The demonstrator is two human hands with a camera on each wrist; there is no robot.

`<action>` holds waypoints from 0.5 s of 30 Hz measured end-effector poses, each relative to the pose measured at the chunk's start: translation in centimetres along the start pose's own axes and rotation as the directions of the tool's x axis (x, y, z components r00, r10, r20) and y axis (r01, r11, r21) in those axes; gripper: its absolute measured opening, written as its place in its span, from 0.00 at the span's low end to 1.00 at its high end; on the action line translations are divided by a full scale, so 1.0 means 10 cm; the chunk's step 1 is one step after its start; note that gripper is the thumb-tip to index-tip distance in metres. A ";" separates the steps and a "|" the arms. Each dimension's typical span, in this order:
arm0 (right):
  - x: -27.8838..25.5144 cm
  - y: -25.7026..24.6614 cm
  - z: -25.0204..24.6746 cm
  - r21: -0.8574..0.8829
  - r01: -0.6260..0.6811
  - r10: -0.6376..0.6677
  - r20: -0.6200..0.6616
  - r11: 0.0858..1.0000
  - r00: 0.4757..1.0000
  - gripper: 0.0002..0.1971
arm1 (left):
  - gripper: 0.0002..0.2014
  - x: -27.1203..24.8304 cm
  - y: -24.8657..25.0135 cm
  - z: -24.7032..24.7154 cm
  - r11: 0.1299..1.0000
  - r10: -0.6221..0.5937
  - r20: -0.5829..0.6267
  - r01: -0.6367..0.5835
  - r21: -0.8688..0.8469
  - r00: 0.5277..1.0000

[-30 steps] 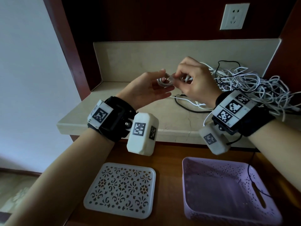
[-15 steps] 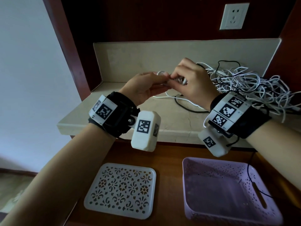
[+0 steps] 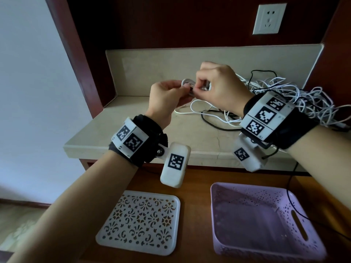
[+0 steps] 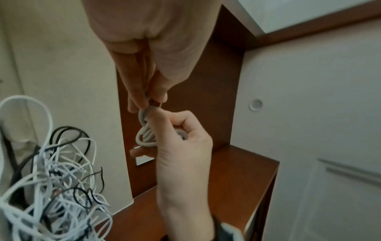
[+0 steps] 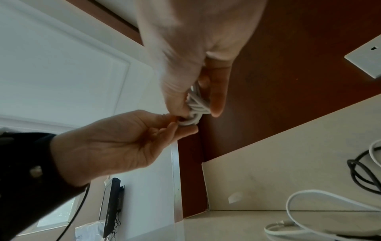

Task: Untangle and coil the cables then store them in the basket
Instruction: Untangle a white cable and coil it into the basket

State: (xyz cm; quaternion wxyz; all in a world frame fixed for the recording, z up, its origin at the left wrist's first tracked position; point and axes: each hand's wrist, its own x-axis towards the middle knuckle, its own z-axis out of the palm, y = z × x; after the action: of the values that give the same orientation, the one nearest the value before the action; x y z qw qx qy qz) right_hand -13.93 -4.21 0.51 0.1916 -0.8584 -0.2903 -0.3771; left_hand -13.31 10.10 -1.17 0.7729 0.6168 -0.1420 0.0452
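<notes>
A small white cable coil (image 3: pixel 187 82) is held up above the stone shelf (image 3: pixel 133 130), between both hands. My left hand (image 3: pixel 185 92) pinches its left side with thumb and curled fingers. My right hand (image 3: pixel 197 88) pinches the coil's right side. In the left wrist view the coil (image 4: pixel 144 135) shows several loops crossed at the middle. In the right wrist view the right hand's fingers (image 5: pixel 214 101) wrap the bundle (image 5: pixel 195 106). A tangle of white and black cables (image 3: pixel 288 97) lies on the shelf behind my right wrist. The purple basket (image 3: pixel 215 209) sits below, with nothing in it.
A white perforated lid (image 3: pixel 140 221) lies left of the basket on the wooden surface (image 3: pixel 195 186). Loose white and black cable loops (image 3: pixel 212 118) trail on the shelf under my hands. A wall socket (image 3: pixel 268 19) is up right. A thin black wire (image 3: pixel 290 198) crosses the basket's right rim.
My left hand has turned from palm-up to a closer pinch on the coil. The right hand has shifted slightly left and up, working the cable round the coil.
</notes>
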 end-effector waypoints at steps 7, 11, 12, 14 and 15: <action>0.02 -0.07 -0.01 0.048 -0.112 0.112 0.002 0.993 0.994 0.08 | 0.11 -0.02 -0.05 0.00 0.949 0.269 -0.066 -0.253 0.187 0.961; 0.02 -0.11 -0.01 0.016 -0.142 0.141 0.029 0.990 0.990 0.07 | 0.08 -0.01 -0.07 -0.01 0.915 0.306 -0.061 -0.276 0.294 0.950; 0.02 -0.11 -0.02 -0.005 -0.136 0.136 0.039 0.991 0.990 0.06 | 0.07 0.00 -0.07 -0.02 0.920 0.288 -0.062 -0.258 0.295 0.956; 0.03 -0.12 -0.02 -0.034 -0.139 0.140 0.047 0.990 0.989 0.06 | 0.06 0.03 -0.08 -0.02 0.925 0.281 -0.089 -0.245 0.292 0.956; 0.04 -0.13 -0.03 -0.039 -0.157 0.159 0.042 0.987 0.986 0.06 | 0.05 0.04 -0.08 -0.01 0.921 0.296 -0.103 -0.255 0.296 0.950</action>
State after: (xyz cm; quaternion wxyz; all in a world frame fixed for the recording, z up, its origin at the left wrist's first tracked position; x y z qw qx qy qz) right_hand -14.68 -3.26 1.15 0.1988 -0.8902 -0.2189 -0.3466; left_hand -12.75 9.95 -1.82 0.6725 0.6883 -0.1630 0.2180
